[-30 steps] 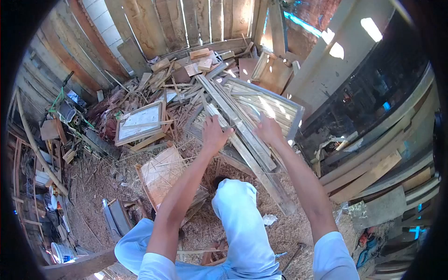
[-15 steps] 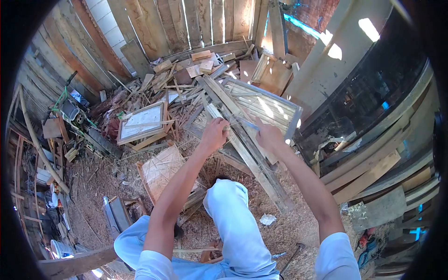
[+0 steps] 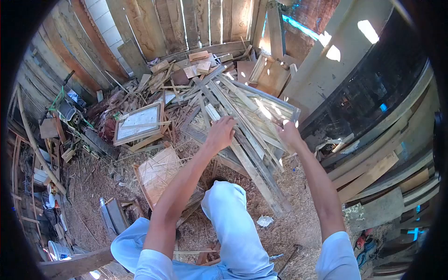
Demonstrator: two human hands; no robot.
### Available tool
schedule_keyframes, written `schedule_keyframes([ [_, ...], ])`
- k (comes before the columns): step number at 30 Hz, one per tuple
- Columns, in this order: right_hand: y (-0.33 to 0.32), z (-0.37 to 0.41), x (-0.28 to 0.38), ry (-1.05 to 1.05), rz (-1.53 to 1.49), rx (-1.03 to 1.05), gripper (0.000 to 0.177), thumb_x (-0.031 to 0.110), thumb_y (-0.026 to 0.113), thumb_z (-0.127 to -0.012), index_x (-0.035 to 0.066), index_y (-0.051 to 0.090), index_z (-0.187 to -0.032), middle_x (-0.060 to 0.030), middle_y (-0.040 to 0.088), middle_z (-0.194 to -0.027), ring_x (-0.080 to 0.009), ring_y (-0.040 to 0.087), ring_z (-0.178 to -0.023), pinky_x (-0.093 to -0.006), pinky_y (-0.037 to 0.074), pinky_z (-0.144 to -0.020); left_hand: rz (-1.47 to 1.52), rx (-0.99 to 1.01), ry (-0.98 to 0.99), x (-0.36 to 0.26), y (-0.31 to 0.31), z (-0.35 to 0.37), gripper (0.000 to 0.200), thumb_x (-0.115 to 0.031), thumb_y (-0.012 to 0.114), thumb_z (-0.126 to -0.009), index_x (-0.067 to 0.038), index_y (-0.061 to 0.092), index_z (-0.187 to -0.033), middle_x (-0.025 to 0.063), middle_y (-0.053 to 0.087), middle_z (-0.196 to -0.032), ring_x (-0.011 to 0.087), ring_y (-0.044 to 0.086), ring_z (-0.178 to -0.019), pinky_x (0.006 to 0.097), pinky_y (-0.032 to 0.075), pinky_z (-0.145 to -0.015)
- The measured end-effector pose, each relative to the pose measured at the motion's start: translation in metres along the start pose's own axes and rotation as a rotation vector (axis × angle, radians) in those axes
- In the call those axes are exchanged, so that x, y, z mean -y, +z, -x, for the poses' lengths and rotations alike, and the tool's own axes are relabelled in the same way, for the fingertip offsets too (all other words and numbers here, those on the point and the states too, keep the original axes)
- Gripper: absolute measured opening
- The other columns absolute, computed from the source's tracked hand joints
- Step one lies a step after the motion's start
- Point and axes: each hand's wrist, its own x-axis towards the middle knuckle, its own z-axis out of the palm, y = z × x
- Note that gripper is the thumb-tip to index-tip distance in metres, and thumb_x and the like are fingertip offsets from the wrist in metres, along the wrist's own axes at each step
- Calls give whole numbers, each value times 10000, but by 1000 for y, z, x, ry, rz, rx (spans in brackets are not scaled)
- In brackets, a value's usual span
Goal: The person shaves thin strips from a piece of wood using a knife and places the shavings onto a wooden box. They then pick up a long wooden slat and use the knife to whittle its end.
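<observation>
My left hand (image 3: 222, 133) has its fingers curled at the upper part of a long wooden strip (image 3: 242, 157), which slants down to the right on other boards; what its fingers hold is hard to make out. To the right, my right hand (image 3: 289, 135) is closed near the edge of a slatted wooden frame (image 3: 295, 112). Something small and thin seems to be at its fingertips, too small to name. Several long boards (image 3: 273, 193) lie between and below my hands.
A framed panel (image 3: 140, 122) and a light wooden box (image 3: 158, 175) lie to the left. Wood scraps (image 3: 200, 67) are heaped by the plank wall. A crumpled white piece (image 3: 265, 220) and a hammer-like tool (image 3: 290, 259) rest on the shavings-covered floor. Planks line the right side.
My right hand has moved right, away from my left hand and the long strip. My left hand has shifted slightly right. Thin strips beside the boards now show more openly.
</observation>
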Motion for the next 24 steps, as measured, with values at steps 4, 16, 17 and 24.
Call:
schedule_keyframes([
  [4,-6,25,34,-69,72,-301,240,158,643,-807,20,637,-1003,-215,639,-851,-360,633,-830,-389,485,-726,-54,-21,189,-10,10,-6,420,-53,604,-795,-96,543,-1208,136,506,-1249,329,482,-1170,429,415,-967],
  [16,8,48,65,-137,17,97,274,193,677,-725,24,626,-934,-215,637,-818,-420,617,-846,-482,477,-740,54,42,265,3,11,-1,259,-47,617,-771,-38,597,-1029,127,567,-1039,332,546,-1030,408,467,-870],
  [17,11,44,59,-139,17,96,274,193,677,-725,24,626,-934,-215,637,-818,-420,617,-846,-482,477,-740,71,11,282,4,10,-1,232,-47,619,-766,-29,602,-997,127,571,-1027,331,547,-1026,408,467,-868],
  [24,-13,23,24,358,-658,442,242,177,664,-831,8,628,-1000,-20,523,-636,-130,473,-526,-294,362,-477,50,-13,285,6,15,-4,207,-50,614,-774,-26,611,-979,126,583,-990,339,558,-984,417,468,-861],
])
